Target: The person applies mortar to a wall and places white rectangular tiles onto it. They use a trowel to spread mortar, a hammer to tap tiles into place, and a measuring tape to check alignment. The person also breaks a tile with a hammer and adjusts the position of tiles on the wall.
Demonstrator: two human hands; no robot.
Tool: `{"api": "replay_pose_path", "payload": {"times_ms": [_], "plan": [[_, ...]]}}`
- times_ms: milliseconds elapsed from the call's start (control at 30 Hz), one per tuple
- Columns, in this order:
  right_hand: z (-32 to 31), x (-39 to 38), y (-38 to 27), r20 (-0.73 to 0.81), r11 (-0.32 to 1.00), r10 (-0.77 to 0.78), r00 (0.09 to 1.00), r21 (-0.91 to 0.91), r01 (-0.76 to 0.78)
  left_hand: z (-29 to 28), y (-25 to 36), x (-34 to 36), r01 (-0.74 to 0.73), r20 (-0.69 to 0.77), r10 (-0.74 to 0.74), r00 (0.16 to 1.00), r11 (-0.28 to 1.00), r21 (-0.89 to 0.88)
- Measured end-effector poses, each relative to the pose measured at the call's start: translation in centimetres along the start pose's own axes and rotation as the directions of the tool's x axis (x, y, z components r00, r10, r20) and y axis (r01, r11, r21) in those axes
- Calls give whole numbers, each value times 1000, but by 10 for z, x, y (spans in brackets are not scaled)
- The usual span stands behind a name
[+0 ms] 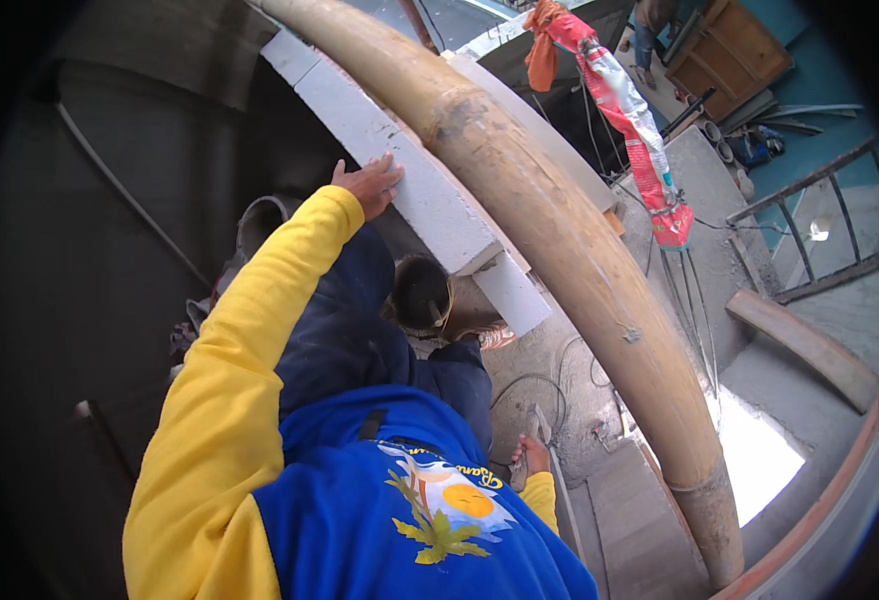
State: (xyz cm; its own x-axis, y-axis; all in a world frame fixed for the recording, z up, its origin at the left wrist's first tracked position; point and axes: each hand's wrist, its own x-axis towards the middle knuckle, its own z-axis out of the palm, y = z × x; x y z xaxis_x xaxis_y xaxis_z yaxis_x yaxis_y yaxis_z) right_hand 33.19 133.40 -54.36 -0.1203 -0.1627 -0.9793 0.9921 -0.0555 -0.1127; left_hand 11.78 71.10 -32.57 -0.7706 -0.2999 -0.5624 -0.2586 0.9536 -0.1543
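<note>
My left hand [369, 187] lies with its fingers stretched out on the face of a pale grey block [434, 215], one of a row of light concrete blocks. It grips nothing. Low on the right, my right hand [531, 455] is closed round a narrow, flat grey tool [535, 420]; its exact kind is hard to make out. Beneath the end of the row, another pale block [515, 297] sticks out. A thick bamboo pole [549, 215] runs slantwise along the far side of the blocks.
A dark bucket [421, 292] stands below the blocks, near my legs. Beyond the bamboo hang a red and white sack [624, 110] and several cables. At the right are a metal ladder-like frame [819, 225] and a curved plank [809, 345]. Another person [649, 35] is at the upper right.
</note>
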Motion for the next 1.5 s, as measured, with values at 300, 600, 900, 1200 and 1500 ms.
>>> {"api": "replay_pose_path", "payload": {"times_ms": [300, 600, 900, 1200, 1500], "plan": [[6, -4, -63, -56, 869, 79, 995, -485, -96, -9, 5, -14, 14, -53, -19, 998, 996, -85], [11, -15, -63, -64, 563, -42, 997, -826, -29, 13, 3, -21, -35, -230, 8, 973, 993, -111], [-84, 17, -50, 50, 4, -254, 966, -999, 53, 146, 71, -120, -327, -631, -370, 681, 618, -715], [-24, -39, -8, 7, 546, -143, 990, -833, 85, 544, 160, -369, 448, 398, -211, 893, 312, -838], [88, -13, -34, 166, 256, -58, 984, -951, 175, 612, 297, -493, 574, 578, 58, 814, -230, -786]]}}
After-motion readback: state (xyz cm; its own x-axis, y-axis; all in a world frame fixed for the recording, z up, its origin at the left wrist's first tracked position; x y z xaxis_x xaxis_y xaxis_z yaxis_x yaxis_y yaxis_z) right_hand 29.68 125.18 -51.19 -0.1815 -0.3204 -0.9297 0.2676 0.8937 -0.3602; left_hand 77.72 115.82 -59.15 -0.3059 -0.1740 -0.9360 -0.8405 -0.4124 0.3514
